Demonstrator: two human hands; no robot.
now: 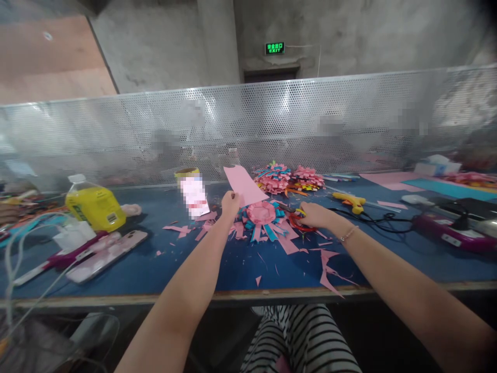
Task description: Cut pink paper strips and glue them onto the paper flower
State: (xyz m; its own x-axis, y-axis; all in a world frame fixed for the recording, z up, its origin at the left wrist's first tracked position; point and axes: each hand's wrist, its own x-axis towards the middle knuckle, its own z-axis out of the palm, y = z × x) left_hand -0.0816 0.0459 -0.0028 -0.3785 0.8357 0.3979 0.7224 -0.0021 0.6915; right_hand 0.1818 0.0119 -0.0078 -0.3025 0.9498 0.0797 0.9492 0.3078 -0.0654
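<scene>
In my left hand [230, 203] a sheet of pink paper [245, 185] is pinched by its lower left edge and held up off the table. My right hand [311, 214] grips a pair of scissors [298, 213], whose blades point left toward the paper. Between and just below the hands lies a round rosette [261, 213] of pink and blue paper. Pink paper scraps [329, 269] are scattered around it. Behind the rosette sit piles of finished-looking pink and blue paper rosettes [274, 178].
A yellow glue gun [349, 202] with a black cord lies at right, near a purple power strip [452, 233]. At left are a yellow bottle [93, 204], a phone [108, 256] and an upright lit phone [194, 196]. A perforated metal screen [217, 124] stands behind the table.
</scene>
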